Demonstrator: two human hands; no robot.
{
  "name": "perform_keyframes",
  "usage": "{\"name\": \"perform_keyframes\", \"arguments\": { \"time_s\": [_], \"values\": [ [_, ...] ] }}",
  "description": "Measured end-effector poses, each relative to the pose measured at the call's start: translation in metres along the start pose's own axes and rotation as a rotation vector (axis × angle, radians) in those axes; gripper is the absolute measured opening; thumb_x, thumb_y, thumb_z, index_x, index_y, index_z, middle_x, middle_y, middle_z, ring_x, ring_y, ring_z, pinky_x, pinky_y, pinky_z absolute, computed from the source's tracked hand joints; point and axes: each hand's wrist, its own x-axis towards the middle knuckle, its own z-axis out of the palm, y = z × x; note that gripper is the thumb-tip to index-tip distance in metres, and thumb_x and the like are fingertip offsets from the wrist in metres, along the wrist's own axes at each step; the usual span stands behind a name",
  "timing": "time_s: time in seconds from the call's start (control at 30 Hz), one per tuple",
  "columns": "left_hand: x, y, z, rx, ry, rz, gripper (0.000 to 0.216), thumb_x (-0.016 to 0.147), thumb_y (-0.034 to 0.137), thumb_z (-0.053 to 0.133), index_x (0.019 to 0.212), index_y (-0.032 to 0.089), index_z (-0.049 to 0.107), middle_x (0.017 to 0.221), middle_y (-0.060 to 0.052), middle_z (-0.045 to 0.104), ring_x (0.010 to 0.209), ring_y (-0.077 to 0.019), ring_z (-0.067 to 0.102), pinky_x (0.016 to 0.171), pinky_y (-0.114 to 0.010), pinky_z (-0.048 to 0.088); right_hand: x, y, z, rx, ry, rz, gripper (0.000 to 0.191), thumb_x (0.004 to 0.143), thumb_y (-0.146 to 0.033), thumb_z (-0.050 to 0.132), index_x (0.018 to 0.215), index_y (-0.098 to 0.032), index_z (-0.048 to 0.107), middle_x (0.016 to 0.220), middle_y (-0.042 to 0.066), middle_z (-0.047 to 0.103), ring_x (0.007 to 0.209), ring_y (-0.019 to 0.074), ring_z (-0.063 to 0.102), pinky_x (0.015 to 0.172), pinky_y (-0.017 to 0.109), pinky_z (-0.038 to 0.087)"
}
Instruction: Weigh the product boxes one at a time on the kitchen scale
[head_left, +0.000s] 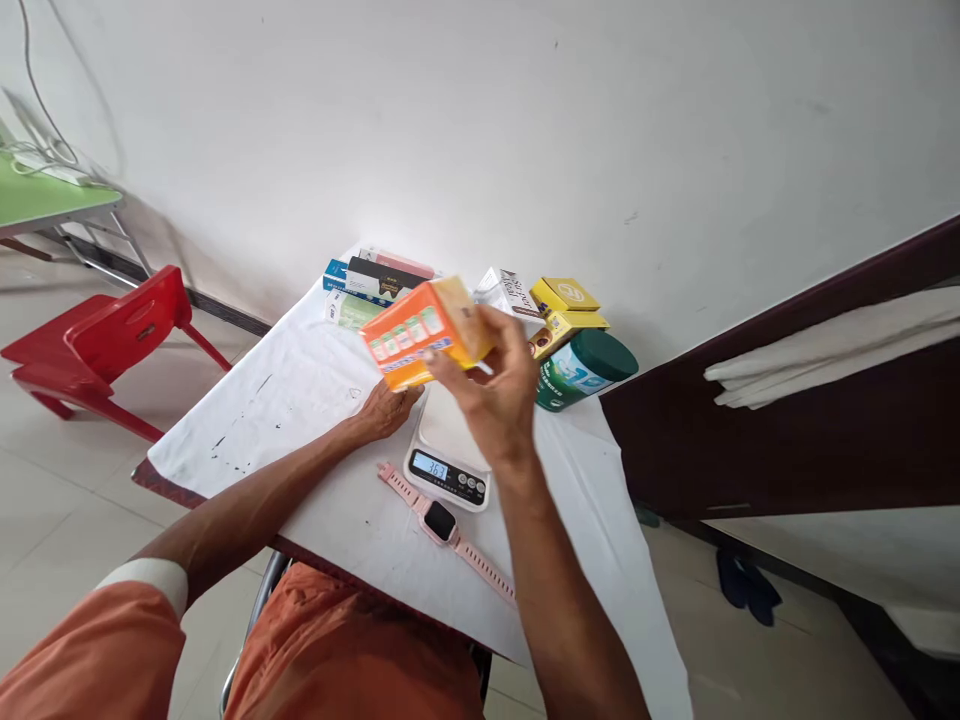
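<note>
An orange box (415, 333) with green and white pictures on its side is held above the table, tilted. My right hand (496, 392) grips its right end from behind. My left hand (386, 409) sits under the box's lower edge with fingers curled up against it. Right below stands a white kitchen scale (448, 462) with a lit display and an empty platform. A pink smartwatch (442, 522) lies flat in front of the scale.
The table wears a white cloth (300, 400). At its far end lie several small boxes (381, 281), yellow boxes (566, 305) and a green tub (585, 371) on its side. A red chair (105, 340) stands left; dark furniture (787, 430) is right.
</note>
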Motion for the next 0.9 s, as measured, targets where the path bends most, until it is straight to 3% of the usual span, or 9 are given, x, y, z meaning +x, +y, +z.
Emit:
{"name": "perform_keyframes", "arguments": {
  "time_s": [0.13, 0.23, 0.5, 0.7, 0.8, 0.9],
  "values": [
    [0.001, -0.002, -0.006, 0.042, -0.054, -0.073, 0.039, 0.101, 0.032, 0.046, 0.135, 0.014, 0.049, 0.126, -0.017, 0.062, 0.106, -0.0247, 0.066, 0.097, -0.047, 0.055, -0.003, 0.012, -0.058, -0.172, 0.069, -0.01, 0.068, 0.066, -0.048, 0.085, 0.125, -0.028, 0.058, 0.132, 0.009, 0.065, 0.111, 0.03, 0.067, 0.075, 0.042, 0.063],
    [0.001, -0.001, -0.005, 0.064, -0.058, -0.117, 0.044, 0.101, 0.031, 0.046, 0.14, 0.011, 0.043, 0.125, -0.017, 0.061, 0.098, -0.0213, 0.066, 0.098, -0.046, 0.054, -0.015, 0.033, -0.084, -0.276, 0.041, 0.06, 0.068, 0.064, -0.046, 0.085, 0.124, -0.027, 0.059, 0.127, 0.009, 0.067, 0.106, 0.0302, 0.068, 0.073, 0.043, 0.063],
    [0.001, -0.001, -0.005, 0.059, -0.046, -0.086, 0.043, 0.101, 0.031, 0.048, 0.14, 0.014, 0.044, 0.124, -0.016, 0.062, 0.094, -0.0197, 0.067, 0.095, -0.045, 0.055, -0.03, 0.055, -0.094, -0.415, -0.079, 0.077, 0.06, 0.067, -0.039, 0.082, 0.121, -0.025, 0.062, 0.128, 0.008, 0.068, 0.105, 0.0285, 0.068, 0.072, 0.039, 0.061],
    [0.002, 0.0, -0.005, 0.064, -0.054, -0.099, 0.044, 0.1, 0.031, 0.049, 0.14, 0.013, 0.044, 0.124, -0.017, 0.062, 0.095, -0.0204, 0.067, 0.095, -0.046, 0.055, -0.027, 0.053, -0.11, -0.315, -0.178, 0.181, 0.07, 0.068, -0.044, 0.085, 0.132, -0.028, 0.059, 0.14, 0.009, 0.063, 0.118, 0.0307, 0.065, 0.085, 0.045, 0.06],
    [0.002, 0.0, -0.006, 0.066, -0.057, -0.101, 0.044, 0.1, 0.032, 0.049, 0.139, 0.012, 0.045, 0.124, -0.017, 0.062, 0.098, -0.0211, 0.067, 0.095, -0.044, 0.055, -0.025, 0.046, -0.133, -0.196, -0.067, 0.209, 0.069, 0.069, -0.05, 0.087, 0.13, -0.03, 0.062, 0.143, 0.008, 0.061, 0.126, 0.0316, 0.063, 0.097, 0.049, 0.057],
    [0.002, 0.001, -0.007, 0.069, -0.06, -0.102, 0.045, 0.1, 0.033, 0.049, 0.14, 0.012, 0.044, 0.125, -0.016, 0.062, 0.098, -0.0206, 0.067, 0.095, -0.044, 0.055, -0.025, 0.041, -0.152, -0.089, 0.14, 0.155, 0.051, 0.077, -0.056, 0.081, 0.118, -0.029, 0.067, 0.13, 0.008, 0.068, 0.12, 0.0303, 0.066, 0.098, 0.05, 0.056]
  ]
}}
